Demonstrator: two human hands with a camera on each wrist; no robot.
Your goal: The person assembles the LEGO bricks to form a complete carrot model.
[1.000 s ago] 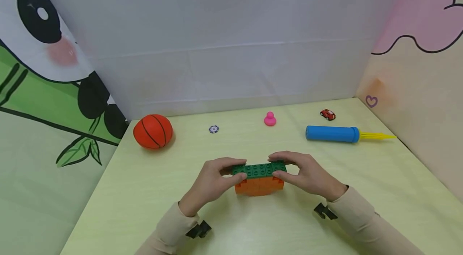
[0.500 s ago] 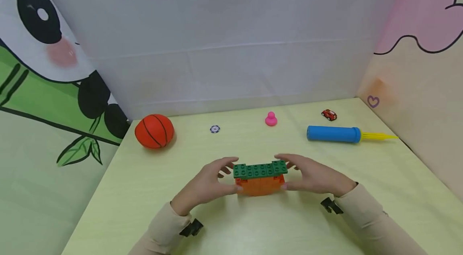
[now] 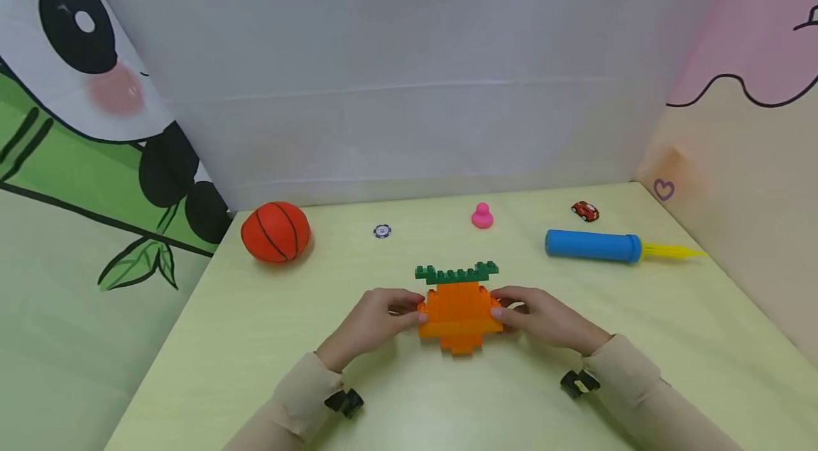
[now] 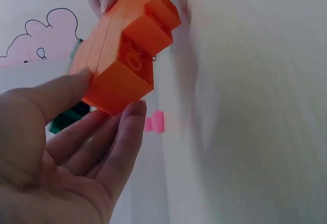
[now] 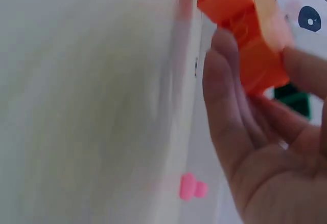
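A toy-brick model (image 3: 458,310) with a stepped orange body is in the middle of the head view. Green bricks (image 3: 456,273) form a wide row along its far end. My left hand (image 3: 377,319) pinches the model's left side between thumb and fingers. On the opposite side, my right hand (image 3: 548,317) grips it the same way. Close up in the left wrist view, the orange bricks (image 4: 120,65) lie between thumb and fingertips, with hollow undersides showing. The right wrist view has the orange bricks (image 5: 260,55) held likewise, with part of the model cut off by the frame.
Along the back of the table (image 3: 211,380) stand a small basketball (image 3: 276,232), a poker chip (image 3: 382,231), a pink knobbed toy (image 3: 482,216) and a red toy car (image 3: 584,211). A blue hand pump (image 3: 593,246) with a yellow nozzle lies at the right. Fabric walls enclose the table.
Both hands let go of the green top, moved down to the orange sides and took hold there. The model has tipped, so its broad orange face now shows and the green row points away.
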